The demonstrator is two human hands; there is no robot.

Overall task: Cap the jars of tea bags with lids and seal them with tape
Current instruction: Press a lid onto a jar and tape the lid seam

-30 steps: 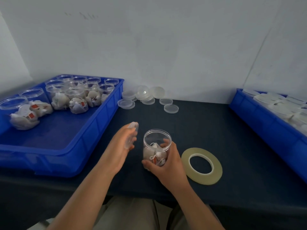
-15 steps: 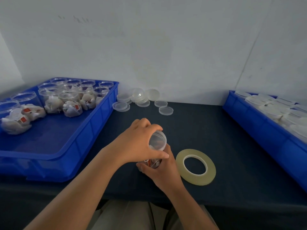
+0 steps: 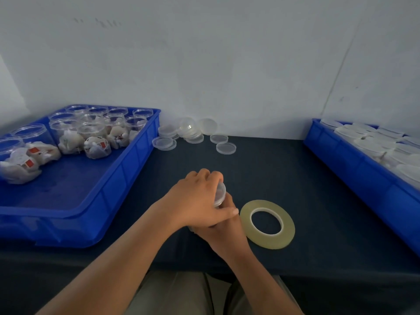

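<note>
A clear jar of tea bags stands on the dark table in front of me, almost hidden by both hands. My left hand (image 3: pixel 200 198) curls over its top and grips the clear lid (image 3: pixel 221 193), whose rim shows at the right of my fingers. My right hand (image 3: pixel 225 230) wraps round the jar's body from below and behind; the jar's body is covered. A flat roll of yellowish tape (image 3: pixel 267 223) lies just right of my hands.
A blue tray (image 3: pixel 95 201) at the left holds several open jars of tea bags (image 3: pixel 95 142). Loose clear lids (image 3: pixel 193 135) lie by the back wall. Another blue tray (image 3: pixel 363 173) at the right holds several capped jars.
My left hand brought the lid from beside the jar onto its mouth and now covers it more fully. My right hand kept its hold on the jar.
</note>
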